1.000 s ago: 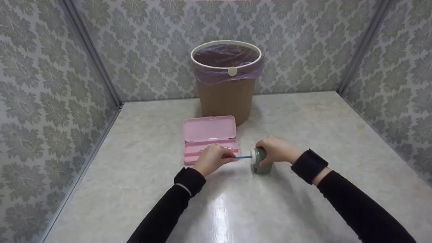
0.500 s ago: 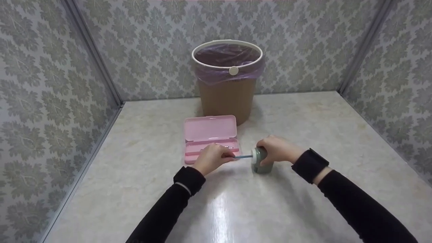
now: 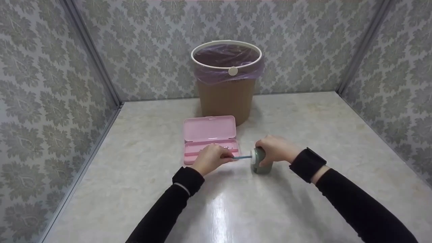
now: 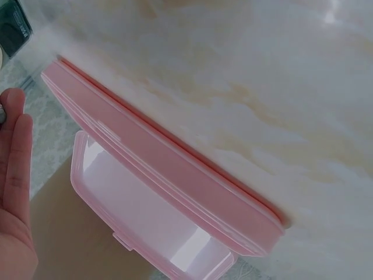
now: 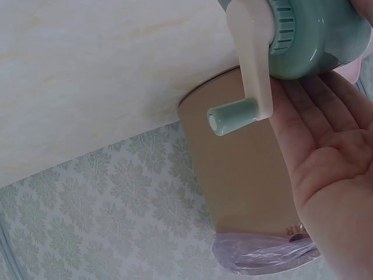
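Observation:
My left hand (image 3: 212, 158) pinches a blue pencil (image 3: 242, 157) held level, its far end at the pale front of a green hand-crank pencil sharpener (image 3: 263, 168). My right hand (image 3: 278, 149) grips the sharpener's body from above and the right. In the right wrist view, the fingers (image 5: 329, 108) lie along the sharpener, whose white crank arm (image 5: 256, 64) ends in a green knob (image 5: 236, 115). A pink pencil case (image 3: 210, 129) lies open just behind my left hand, which hides part of its tray. At the left wrist view's edge, two fingers (image 4: 18, 163) stretch upward.
Behind the pencil case stands a brown bin (image 3: 226, 99) lined with a purple bag (image 3: 206, 77). Small slim items (image 3: 229, 147) lie in the case's tray. Patterned wall panels (image 3: 152, 50) close off the pale table (image 3: 135, 189) at the back and sides.
Almost nothing differs: the left hand keeps its pinch on the pencil and the right hand its grip on the sharpener, with only a slight shift of the whole view.

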A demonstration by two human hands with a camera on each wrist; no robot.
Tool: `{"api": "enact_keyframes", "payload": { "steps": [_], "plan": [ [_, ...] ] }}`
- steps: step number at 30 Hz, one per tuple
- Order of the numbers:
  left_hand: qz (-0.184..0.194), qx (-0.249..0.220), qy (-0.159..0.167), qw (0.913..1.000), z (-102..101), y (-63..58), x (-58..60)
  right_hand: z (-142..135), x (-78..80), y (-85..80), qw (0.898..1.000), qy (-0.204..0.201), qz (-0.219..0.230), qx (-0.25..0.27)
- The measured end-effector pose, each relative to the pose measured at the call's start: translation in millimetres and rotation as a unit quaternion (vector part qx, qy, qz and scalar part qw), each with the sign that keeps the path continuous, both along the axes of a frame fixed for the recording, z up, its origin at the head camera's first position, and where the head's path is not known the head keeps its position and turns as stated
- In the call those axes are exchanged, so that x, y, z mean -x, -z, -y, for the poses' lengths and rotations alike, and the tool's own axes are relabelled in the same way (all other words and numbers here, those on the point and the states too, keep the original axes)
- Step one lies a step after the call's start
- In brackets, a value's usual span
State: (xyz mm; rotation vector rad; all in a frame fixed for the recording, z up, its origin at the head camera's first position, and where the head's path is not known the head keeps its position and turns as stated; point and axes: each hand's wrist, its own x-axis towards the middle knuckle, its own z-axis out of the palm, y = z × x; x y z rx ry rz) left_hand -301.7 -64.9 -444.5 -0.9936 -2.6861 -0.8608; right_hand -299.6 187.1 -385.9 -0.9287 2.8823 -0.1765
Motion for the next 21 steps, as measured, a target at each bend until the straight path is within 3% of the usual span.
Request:
{"api": "enact_keyframes", "payload": {
  "steps": [21],
  "plan": [
    [0.021,-0.006,0.018,0.9996,5.3,-1.1,1.7,-1.2,1.9,0.1,1.0,0.009,0.006,-0.007]
  ]
}}
